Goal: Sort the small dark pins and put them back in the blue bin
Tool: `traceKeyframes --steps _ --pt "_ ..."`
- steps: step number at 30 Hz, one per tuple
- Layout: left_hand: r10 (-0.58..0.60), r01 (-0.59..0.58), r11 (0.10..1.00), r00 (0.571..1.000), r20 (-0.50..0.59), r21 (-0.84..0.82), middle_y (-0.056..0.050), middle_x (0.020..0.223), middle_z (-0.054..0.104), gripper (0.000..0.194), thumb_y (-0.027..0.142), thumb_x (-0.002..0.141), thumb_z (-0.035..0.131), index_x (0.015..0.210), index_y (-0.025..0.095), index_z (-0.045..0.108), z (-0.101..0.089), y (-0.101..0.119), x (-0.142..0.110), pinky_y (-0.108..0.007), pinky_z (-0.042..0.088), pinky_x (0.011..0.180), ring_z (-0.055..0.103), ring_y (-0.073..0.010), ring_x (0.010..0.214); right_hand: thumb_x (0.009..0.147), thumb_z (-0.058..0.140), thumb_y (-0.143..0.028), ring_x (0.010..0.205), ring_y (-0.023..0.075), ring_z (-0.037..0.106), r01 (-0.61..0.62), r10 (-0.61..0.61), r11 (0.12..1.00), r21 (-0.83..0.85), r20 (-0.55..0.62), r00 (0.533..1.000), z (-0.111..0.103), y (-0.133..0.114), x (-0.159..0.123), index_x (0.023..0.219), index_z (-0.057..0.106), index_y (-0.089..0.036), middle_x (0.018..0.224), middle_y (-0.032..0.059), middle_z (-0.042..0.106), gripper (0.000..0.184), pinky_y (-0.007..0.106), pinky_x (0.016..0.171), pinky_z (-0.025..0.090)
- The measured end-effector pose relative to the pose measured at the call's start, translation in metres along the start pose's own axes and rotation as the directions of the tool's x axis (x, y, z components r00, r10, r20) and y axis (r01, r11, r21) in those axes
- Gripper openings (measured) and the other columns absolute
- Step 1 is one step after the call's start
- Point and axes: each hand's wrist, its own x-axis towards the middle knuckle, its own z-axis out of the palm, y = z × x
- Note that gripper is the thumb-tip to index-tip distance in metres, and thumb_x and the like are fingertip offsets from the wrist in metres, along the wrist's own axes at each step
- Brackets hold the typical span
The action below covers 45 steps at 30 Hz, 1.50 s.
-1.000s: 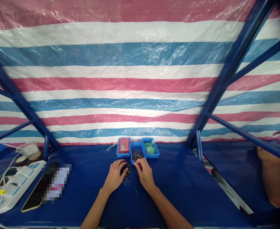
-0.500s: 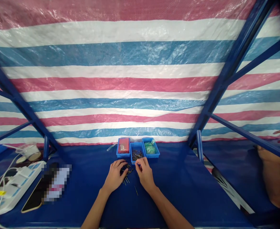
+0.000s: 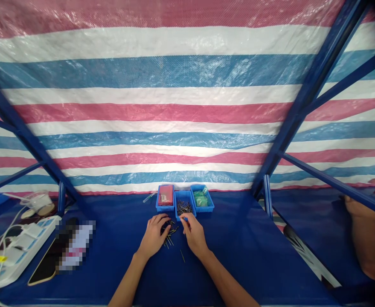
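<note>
My left hand rests on the blue table, its fingers curved and its thumb apart, at the left edge of a small pile of thin metal rods that look like drill bits or pins. My right hand is pinched at the front edge of the middle blue bin; whatever is between the fingertips is too small to make out. Inside that bin lie many similar metal rods. One loose rod lies on the table between my forearms.
Behind stand a blue bin with red packets and another with green plastic bags. A clear thin tube lies beside them. To the left are a power strip and a phone. Another person's arm shows at right.
My right hand has drawn slightly toward me and to the left, its fingertips still pinched. My left hand has stayed beside the pile.
</note>
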Motion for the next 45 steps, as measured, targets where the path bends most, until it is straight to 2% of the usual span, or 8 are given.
traceKeyframes --steps 5,9,13,18,33,36,41,45 --pt "0.014 -0.013 1.0 1.0 -0.02 0.011 -0.003 0.134 0.066 0.027 0.034 0.105 0.052 0.127 0.031 0.068 -0.001 0.002 0.001 -0.047 0.049 0.107 0.059 -0.0257 0.126 0.108 0.049 -0.035 0.083 0.0186 0.068 0.067 -0.071 0.995 -0.068 -0.059 0.996 0.002 0.001 0.001 0.111 0.066 -0.026 0.103 0.0038 0.069 0.02 0.028 0.078 0.053" --pt "0.015 -0.015 1.0 1.0 -0.026 0.014 -0.003 0.133 0.067 0.027 0.035 0.105 0.053 0.127 0.032 0.068 -0.003 0.003 0.001 -0.046 0.05 0.106 0.06 -0.0253 0.125 0.107 0.05 -0.032 0.081 0.0177 0.066 0.088 -0.092 0.991 -0.097 -0.045 0.995 0.003 0.002 0.002 0.1 0.065 -0.026 0.101 0.0029 0.066 0.018 0.028 0.077 0.053" --pt "0.012 -0.012 1.0 1.0 -0.018 0.003 -0.003 0.135 0.066 0.027 0.034 0.105 0.052 0.128 0.032 0.067 -0.002 0.002 0.001 -0.048 0.049 0.107 0.059 -0.0261 0.126 0.106 0.05 -0.028 0.086 0.0179 0.067 0.083 -0.088 0.989 -0.125 -0.038 0.995 0.003 0.002 0.002 0.1 0.064 -0.027 0.103 0.0022 0.063 0.015 0.028 0.081 0.053" --pt "0.01 -0.01 1.0 1.0 -0.015 0.006 -0.003 0.135 0.066 0.028 0.035 0.105 0.052 0.129 0.032 0.067 0.0 0.0 0.001 -0.047 0.048 0.107 0.059 -0.0261 0.127 0.104 0.053 -0.027 0.079 0.0162 0.065 0.078 -0.081 0.981 -0.176 -0.005 0.997 0.004 0.002 0.001 0.096 0.062 -0.027 0.101 0.0005 0.06 0.013 0.026 0.074 0.052" --pt "0.011 -0.011 1.0 1.0 -0.016 -0.009 -0.005 0.135 0.065 0.029 0.036 0.106 0.051 0.129 0.032 0.067 0.001 0.0 0.001 -0.05 0.048 0.108 0.058 -0.0274 0.128 0.107 0.044 -0.028 0.086 0.0183 0.065 0.087 -0.086 0.989 -0.122 0.013 0.996 0.002 0.001 0.001 0.1 0.058 -0.027 0.104 0.0024 0.061 0.016 0.028 0.079 0.051" --pt "0.011 -0.011 1.0 1.0 -0.008 -0.013 -0.005 0.135 0.065 0.029 0.036 0.106 0.05 0.129 0.032 0.067 0.001 0.0 0.001 -0.051 0.048 0.107 0.058 -0.0277 0.128 0.108 0.043 -0.03 0.082 0.0183 0.065 0.062 -0.061 0.994 -0.088 0.015 0.998 0.003 0.003 0.0 0.104 0.059 -0.027 0.101 0.0023 0.065 0.017 0.027 0.074 0.051" --pt "0.008 -0.008 1.0 1.0 -0.012 -0.008 -0.005 0.135 0.066 0.028 0.035 0.106 0.051 0.129 0.032 0.067 0.002 0.0 0.001 -0.051 0.049 0.107 0.058 -0.0276 0.128 0.11 0.037 -0.036 0.059 0.0147 0.061 -0.044 0.044 0.999 -0.002 0.03 0.999 0.005 0.006 -0.001 0.111 0.062 -0.026 0.084 -0.0019 0.069 0.026 0.026 0.065 0.05" --pt "0.011 -0.011 1.0 1.0 -0.018 -0.003 -0.005 0.135 0.066 0.028 0.035 0.106 0.051 0.128 0.032 0.068 0.002 0.0 0.001 -0.05 0.049 0.107 0.059 -0.0275 0.127 0.111 0.033 -0.036 0.057 0.0132 0.061 -0.025 0.024 0.999 0.025 0.032 0.999 0.007 0.012 -0.002 0.122 0.062 -0.026 0.093 -0.0003 0.072 0.033 0.026 0.064 0.051"
